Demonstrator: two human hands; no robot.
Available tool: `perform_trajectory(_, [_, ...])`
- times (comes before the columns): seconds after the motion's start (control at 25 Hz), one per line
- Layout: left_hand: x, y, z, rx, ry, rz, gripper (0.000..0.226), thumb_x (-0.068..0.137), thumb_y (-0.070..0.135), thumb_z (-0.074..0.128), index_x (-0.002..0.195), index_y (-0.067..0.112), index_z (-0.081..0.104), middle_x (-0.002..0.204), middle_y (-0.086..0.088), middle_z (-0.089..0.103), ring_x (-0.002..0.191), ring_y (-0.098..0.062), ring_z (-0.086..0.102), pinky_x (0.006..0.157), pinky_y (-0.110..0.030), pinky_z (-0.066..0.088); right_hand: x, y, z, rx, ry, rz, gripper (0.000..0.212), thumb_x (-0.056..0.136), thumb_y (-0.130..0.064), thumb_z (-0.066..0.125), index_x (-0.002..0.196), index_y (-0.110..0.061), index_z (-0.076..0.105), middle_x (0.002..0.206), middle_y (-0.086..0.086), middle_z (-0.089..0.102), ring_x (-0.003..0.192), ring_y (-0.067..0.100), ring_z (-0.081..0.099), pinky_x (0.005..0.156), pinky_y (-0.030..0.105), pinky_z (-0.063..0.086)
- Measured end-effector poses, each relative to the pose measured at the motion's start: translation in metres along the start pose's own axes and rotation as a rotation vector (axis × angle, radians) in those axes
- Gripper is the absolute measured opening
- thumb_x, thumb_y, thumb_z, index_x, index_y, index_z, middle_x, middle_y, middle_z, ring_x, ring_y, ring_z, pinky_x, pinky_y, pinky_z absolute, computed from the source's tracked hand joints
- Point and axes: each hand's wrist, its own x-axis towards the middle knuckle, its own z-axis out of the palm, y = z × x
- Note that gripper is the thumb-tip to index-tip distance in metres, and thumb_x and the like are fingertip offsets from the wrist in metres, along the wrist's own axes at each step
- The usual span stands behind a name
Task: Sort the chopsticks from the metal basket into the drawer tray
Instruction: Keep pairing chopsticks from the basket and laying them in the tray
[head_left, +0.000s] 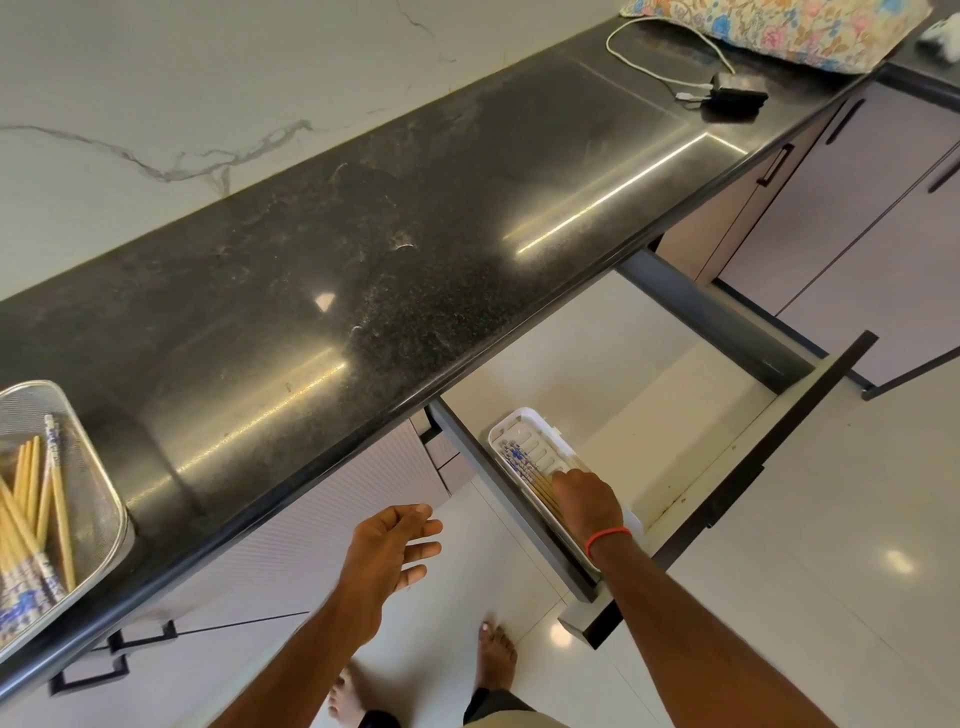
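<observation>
My right hand (584, 493) is down in the open drawer (727, 415), fingers bent over the wooden ends of a few chopsticks (524, 465) that lie lengthwise in the white tray (524, 418); from up here I can't tell whether I am pinching them or only pressing them flat. My left hand (387, 551) hangs open and empty below the counter edge (363, 415), palm turned inward, touching nothing. Most of the chopsticks (31, 519) wait in the metal basket (98, 467) on the counter to my left, well apart from the drawer. They look light, stiff and smooth, so I judge a loose bundle would roll and fan out. I'd grip several together near the middle, patterned ends aligned, and squeeze firmly enough that none slips free.
</observation>
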Motion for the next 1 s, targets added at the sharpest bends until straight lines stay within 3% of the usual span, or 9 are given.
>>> perform_trajectory(0.16, [0.003, 0.0, -0.002, 0.004, 0.004, 0.008, 0.021, 0.102, 0.027, 0.05, 0.106, 0.015, 0.067, 0.11, -0.01, 0.073, 0.105, -0.031, 0.069, 0.101, -0.049, 0.05, -0.003, -0.001, -0.002, 0.065, 0.023, 0.036, 0.019, 0.101, -0.016, 0.047, 0.115, -0.011, 0.059, 0.109, 0.01, 0.07, 0.1, 0.029, 0.069, 0.085, 0.036, 0.058])
perform_trajectory(0.44, [0.001, 0.005, -0.005, 0.01, 0.0, 0.034, 0.02, 0.101, 0.028, 0.051, 0.105, 0.017, 0.067, 0.109, -0.008, 0.074, 0.103, -0.028, 0.07, 0.097, -0.045, 0.052, -0.009, -0.004, -0.007, 0.021, -0.046, 0.118, 0.024, 0.098, -0.007, 0.047, 0.114, -0.009, 0.064, 0.111, 0.011, 0.07, 0.104, 0.029, 0.068, 0.087, 0.036, 0.056])
perform_trajectory(0.52, [-0.001, 0.009, -0.008, 0.028, 0.005, 0.07, 0.02, 0.1, 0.03, 0.053, 0.104, 0.017, 0.067, 0.107, -0.006, 0.074, 0.101, -0.026, 0.07, 0.091, -0.04, 0.054, -0.013, -0.002, -0.01, 0.056, -0.042, 0.166, 0.025, 0.096, -0.012, 0.048, 0.115, -0.013, 0.064, 0.108, 0.008, 0.07, 0.099, 0.027, 0.068, 0.084, 0.036, 0.057])
perform_trajectory(0.64, [-0.001, 0.018, -0.012, 0.076, 0.019, 0.135, 0.019, 0.1, 0.032, 0.055, 0.104, 0.018, 0.067, 0.104, -0.002, 0.074, 0.098, -0.022, 0.071, 0.077, -0.028, 0.054, -0.018, -0.013, -0.033, 0.19, 0.039, 0.255, 0.023, 0.089, -0.03, 0.058, 0.101, -0.013, 0.067, 0.095, 0.007, 0.071, 0.087, 0.028, 0.069, 0.075, 0.035, 0.058])
perform_trajectory(0.76, [0.0, 0.028, -0.014, 0.106, 0.041, 0.195, 0.016, 0.1, 0.031, 0.055, 0.101, 0.02, 0.066, 0.103, 0.001, 0.074, 0.098, -0.019, 0.07, 0.073, -0.024, 0.053, -0.02, -0.043, -0.066, 0.367, 0.164, 0.162, 0.033, 0.085, -0.046, 0.063, 0.09, -0.015, 0.071, 0.086, 0.005, 0.073, 0.078, 0.025, 0.07, 0.072, 0.035, 0.06])
perform_trajectory(1.0, [-0.008, 0.061, -0.026, 0.104, 0.084, 0.351, 0.012, 0.098, 0.031, 0.058, 0.094, 0.024, 0.065, 0.103, 0.001, 0.073, 0.096, -0.015, 0.07, 0.082, -0.031, 0.055, -0.024, -0.107, -0.141, 0.662, 0.35, -0.105, 0.029, 0.088, -0.037, 0.064, 0.083, -0.008, 0.07, 0.078, 0.008, 0.073, 0.071, 0.024, 0.067, 0.069, 0.032, 0.059])
